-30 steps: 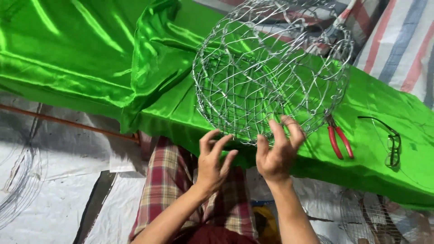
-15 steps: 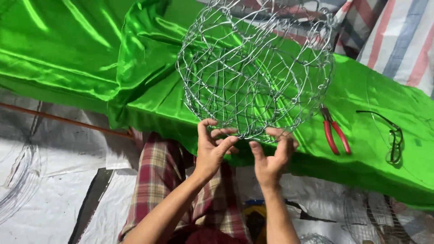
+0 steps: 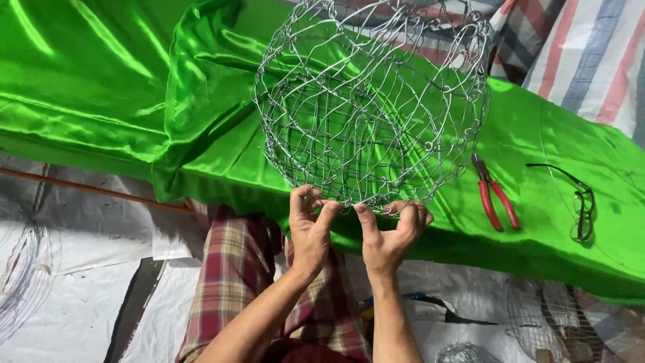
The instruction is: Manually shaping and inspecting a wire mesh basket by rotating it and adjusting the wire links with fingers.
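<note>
A round basket woven from silver wire [image 3: 369, 101] is held up over a shiny green cloth [image 3: 101, 87]. My left hand [image 3: 310, 232] pinches the basket's lower edge with thumb and fingers. My right hand [image 3: 393, 232] grips the same edge just to the right, fingers curled around the wire. The two hands sit close together, almost touching. My lap in red plaid cloth [image 3: 232, 282] shows below the hands.
Red-handled pliers [image 3: 494, 195] lie on the green cloth right of the basket. Dark-framed glasses [image 3: 581, 202] rest farther right. A striped tarp [image 3: 578, 54] lies at the top right. Wire coils [image 3: 20, 282] and other wire pieces [image 3: 544, 316] sit on the white floor sheet.
Both hands have come closer together on the basket's lower edge. The basket has turned and shifted slightly left in view.
</note>
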